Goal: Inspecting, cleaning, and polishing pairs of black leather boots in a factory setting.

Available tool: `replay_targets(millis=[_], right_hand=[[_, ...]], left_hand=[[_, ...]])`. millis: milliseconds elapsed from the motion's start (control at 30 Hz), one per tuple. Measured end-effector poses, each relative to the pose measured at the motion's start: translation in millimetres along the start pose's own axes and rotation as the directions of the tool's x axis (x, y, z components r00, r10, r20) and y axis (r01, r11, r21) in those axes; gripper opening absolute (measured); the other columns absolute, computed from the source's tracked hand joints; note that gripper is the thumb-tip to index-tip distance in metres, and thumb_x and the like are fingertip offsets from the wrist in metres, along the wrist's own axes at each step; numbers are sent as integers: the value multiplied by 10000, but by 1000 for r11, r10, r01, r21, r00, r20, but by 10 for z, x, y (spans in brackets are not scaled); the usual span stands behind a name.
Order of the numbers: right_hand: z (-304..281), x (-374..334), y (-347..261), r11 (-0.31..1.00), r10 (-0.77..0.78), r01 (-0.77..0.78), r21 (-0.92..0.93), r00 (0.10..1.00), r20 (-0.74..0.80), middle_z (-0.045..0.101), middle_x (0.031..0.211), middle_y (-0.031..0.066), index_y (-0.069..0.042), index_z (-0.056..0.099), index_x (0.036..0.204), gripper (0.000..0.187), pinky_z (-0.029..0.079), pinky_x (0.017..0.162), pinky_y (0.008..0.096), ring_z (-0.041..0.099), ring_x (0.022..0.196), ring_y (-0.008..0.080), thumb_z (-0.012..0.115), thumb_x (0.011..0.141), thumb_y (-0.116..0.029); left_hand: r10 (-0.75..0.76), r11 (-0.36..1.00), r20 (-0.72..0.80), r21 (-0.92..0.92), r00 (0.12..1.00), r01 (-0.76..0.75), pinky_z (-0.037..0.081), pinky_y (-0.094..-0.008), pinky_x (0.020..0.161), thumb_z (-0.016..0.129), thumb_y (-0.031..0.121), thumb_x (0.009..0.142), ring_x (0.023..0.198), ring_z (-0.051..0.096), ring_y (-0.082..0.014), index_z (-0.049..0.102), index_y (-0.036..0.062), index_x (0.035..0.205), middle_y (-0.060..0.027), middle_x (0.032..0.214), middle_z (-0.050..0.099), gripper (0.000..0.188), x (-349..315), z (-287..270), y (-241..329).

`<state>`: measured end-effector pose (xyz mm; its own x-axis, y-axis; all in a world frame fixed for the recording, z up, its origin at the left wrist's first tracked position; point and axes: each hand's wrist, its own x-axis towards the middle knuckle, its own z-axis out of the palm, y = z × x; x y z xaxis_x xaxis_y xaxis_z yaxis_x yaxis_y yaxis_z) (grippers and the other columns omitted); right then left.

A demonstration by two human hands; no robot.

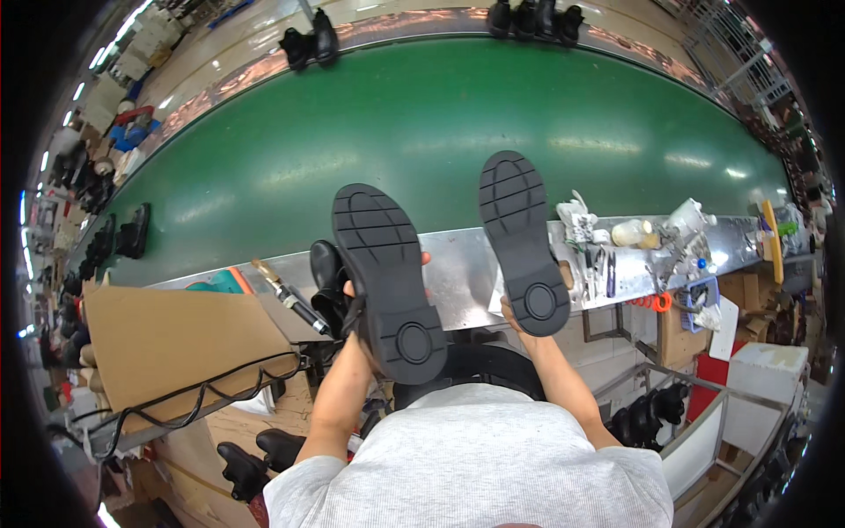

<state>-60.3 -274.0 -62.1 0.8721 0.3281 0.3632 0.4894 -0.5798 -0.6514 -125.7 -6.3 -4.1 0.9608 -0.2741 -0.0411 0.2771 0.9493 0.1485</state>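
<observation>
My left hand (350, 290) is closed round a black shoe (378, 246), mostly hidden behind it. The fingertips show at both edges of that shoe. A second black shoe (515, 216) is in my right hand (510, 315), whose fingers are largely covered. Both shoes are held up side by side with their ridged soles facing me, toes pointing away. Each heel bears a round ring mark. Just left of the left-hand shoe, another black shoe (326, 264) is at the metal ledge (458, 286).
Beyond the ledge runs a green conveyor belt (422, 114), with black shoes (310, 42) at its far edge. White bottles (687, 216) and slim tools stand on the ledge to the right. A brush (264, 268), brown cardboard (185, 343) and a coiled black cable (207, 387) are at left.
</observation>
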Motion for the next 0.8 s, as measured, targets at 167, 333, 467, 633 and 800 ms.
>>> replay_targets(millis=[167, 333, 467, 633, 800], right_hand=[[-346, 247, -172, 997, 40, -50, 63, 988, 149, 558, 1195, 113, 36, 515, 1186, 350, 424, 923, 325, 525, 1077, 191, 510, 839, -7], [-613, 411, 106, 656, 437, -652, 381, 740, 512, 621, 1085, 121, 47, 560, 1128, 305, 433, 897, 323, 565, 1004, 190, 515, 829, 4], [-198, 427, 36, 865, 263, -381, 326, 898, 352, 662, 936, 161, 6, 573, 1140, 327, 453, 786, 286, 620, 849, 201, 530, 817, -7], [416, 169, -14, 924, 190, -328, 198, 841, 507, 594, 1031, 281, 45, 512, 1196, 458, 458, 858, 440, 583, 955, 419, 566, 772, -117], [177, -20, 233, 808, 221, -449, 383, 831, 510, 635, 1031, 200, 31, 499, 1237, 531, 500, 792, 368, 628, 925, 282, 642, 821, -267]], left_hand=[[-26, 993, 229, -108, 973, 52, 507, -541, 824, 711, 296, 681, 1051, 539, -419, 312, -21, 1347, -217, 1290, 446, 839, 169, 87, -15], [-40, 971, -188, 223, 981, 83, 474, -488, 908, 734, 248, 655, 1080, 539, -376, 256, -4, 1384, -214, 1237, 493, 907, -7, 308, 237], [165, 602, -507, 731, 846, 320, 476, -332, 865, 686, 118, 694, 1069, 549, -241, 240, 57, 1419, -201, 1183, 522, 853, 222, -218, 449], [352, 175, -694, 708, 628, 684, 429, -356, 912, 729, 350, 658, 1094, 527, -315, 252, -27, 1380, -257, 1229, 492, 944, 496, -1031, 16], [460, -308, -329, 812, 825, 496, 446, -400, 846, 632, 274, 794, 998, 567, -341, 512, -52, 1166, -253, 1131, 548, 509, 534, -773, -7]])
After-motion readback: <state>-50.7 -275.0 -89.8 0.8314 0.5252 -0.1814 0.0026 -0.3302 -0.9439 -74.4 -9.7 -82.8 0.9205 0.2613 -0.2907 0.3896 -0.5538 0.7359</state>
